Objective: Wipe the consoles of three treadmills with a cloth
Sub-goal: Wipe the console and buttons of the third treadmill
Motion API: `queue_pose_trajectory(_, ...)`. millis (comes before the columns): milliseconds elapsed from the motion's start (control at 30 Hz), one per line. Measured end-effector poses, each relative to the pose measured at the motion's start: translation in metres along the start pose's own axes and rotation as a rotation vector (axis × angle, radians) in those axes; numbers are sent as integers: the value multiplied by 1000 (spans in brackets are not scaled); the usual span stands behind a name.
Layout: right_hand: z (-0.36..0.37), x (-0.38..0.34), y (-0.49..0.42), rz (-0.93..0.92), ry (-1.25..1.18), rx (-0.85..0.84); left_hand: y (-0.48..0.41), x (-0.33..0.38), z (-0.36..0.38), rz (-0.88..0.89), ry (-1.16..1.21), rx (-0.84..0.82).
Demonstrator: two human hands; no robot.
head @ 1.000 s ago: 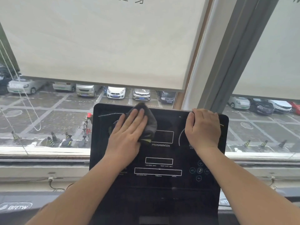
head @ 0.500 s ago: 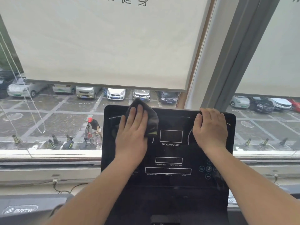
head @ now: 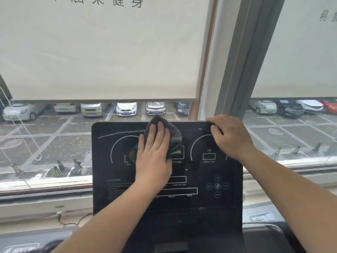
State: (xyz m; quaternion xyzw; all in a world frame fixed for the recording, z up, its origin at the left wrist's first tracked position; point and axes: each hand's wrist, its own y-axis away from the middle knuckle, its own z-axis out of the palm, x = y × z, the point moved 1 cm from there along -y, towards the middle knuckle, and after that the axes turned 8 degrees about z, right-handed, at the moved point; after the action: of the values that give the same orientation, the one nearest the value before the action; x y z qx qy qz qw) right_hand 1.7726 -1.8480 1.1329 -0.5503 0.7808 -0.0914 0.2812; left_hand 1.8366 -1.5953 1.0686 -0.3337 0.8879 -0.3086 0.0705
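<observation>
A black treadmill console (head: 164,201) with white dial outlines and round buttons fills the lower middle of the head view. My left hand (head: 154,154) lies flat with straight fingers on a dark grey cloth (head: 175,137), pressing it against the console's upper middle, near the top edge. The cloth sticks out above and to the right of my fingers. My right hand (head: 229,137) holds the console's top right edge, its fingers curled over the rim.
Behind the console is a window with two cream roller blinds (head: 102,52) lowered halfway and a grey frame post (head: 242,57). A car park lies outside. A sill (head: 45,183) and loose cables (head: 73,220) run below. A neighbouring treadmill's logo plate (head: 261,217) is at the right.
My left hand has slid the cloth to the right, from the console's upper left toward its upper middle. My right hand keeps its hold on the top right edge.
</observation>
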Motion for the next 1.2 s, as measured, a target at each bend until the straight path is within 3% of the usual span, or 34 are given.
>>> queue_pose_trajectory(167,-6,23,7,24,-177,51,10,21,22,361,-171,-190)
queue_pose_trajectory(267,-13,36,-3,185,-534,42,-20,19,6,223,-149,-70)
queue_pose_trajectory(367,-14,47,-8,192,-634,-20,-32,50,12,-48,-25,-13)
queue_pose_trajectory(433,-13,53,-3,144,-625,-69,-20,69,29,-1,-67,-54)
queue_pose_trajectory(600,-22,66,-3,118,-572,-160,-11,55,28,344,-209,-193)
queue_pose_trajectory(767,-18,74,-5,207,-754,-202,-46,62,14,71,-104,-56)
queue_pose_trajectory(867,-17,71,-5,238,-837,-197,-25,93,46,39,-132,-17)
queue_pose_trajectory(1067,-14,67,-1,253,-887,-162,-15,72,44,477,-283,-127)
queue_pose_trajectory(1133,-13,67,0,257,-893,-153,-37,54,27,362,-317,-26)
queue_pose_trajectory(1200,-11,67,0,264,-896,-153,-51,53,19,88,-269,97)
